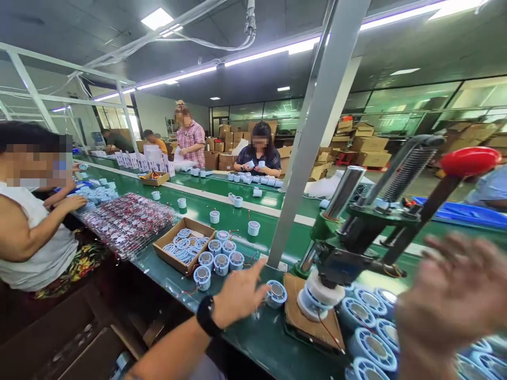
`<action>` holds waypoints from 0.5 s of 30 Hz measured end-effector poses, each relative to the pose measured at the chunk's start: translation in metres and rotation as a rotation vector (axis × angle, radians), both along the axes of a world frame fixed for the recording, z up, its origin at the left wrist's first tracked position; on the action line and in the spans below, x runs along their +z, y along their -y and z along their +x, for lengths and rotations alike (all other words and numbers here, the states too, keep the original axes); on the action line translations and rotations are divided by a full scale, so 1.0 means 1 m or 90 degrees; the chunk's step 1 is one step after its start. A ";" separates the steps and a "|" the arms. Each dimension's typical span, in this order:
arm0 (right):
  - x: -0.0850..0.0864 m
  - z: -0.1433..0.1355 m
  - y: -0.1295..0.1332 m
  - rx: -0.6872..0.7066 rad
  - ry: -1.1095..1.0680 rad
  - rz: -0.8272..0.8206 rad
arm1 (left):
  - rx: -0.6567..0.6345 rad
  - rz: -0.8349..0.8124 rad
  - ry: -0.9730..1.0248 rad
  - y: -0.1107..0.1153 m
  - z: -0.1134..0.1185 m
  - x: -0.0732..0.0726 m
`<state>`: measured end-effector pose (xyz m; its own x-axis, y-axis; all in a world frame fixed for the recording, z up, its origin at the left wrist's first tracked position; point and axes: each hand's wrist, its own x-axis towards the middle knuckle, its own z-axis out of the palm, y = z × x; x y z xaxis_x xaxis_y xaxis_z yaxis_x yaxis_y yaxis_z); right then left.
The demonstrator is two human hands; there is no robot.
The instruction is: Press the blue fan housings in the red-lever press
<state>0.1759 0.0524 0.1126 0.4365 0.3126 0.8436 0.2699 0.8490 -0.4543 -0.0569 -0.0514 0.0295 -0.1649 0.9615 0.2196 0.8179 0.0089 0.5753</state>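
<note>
My left hand, with a dark wristband, reaches over the bench. Its index finger and thumb are apart, with nothing seen between them. Just beyond the thumb stands a light-blue round housing with a grey disc on top. My right hand is smeared by motion, below the red knob of the lever press and apart from it. Under the press head, a blue-and-white round part with a red wire sits on a brown cardboard pad.
Several blue housings stand right of the press, others left. A cardboard box holds blue rings. Bagged wired parts lie beyond. A metal post rises by the green conveyor. Co-workers sit left and opposite.
</note>
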 end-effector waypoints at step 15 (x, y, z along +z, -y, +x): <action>-0.159 -0.046 0.039 0.078 -0.001 -0.463 | 0.339 -0.308 -0.329 -0.014 -0.222 0.013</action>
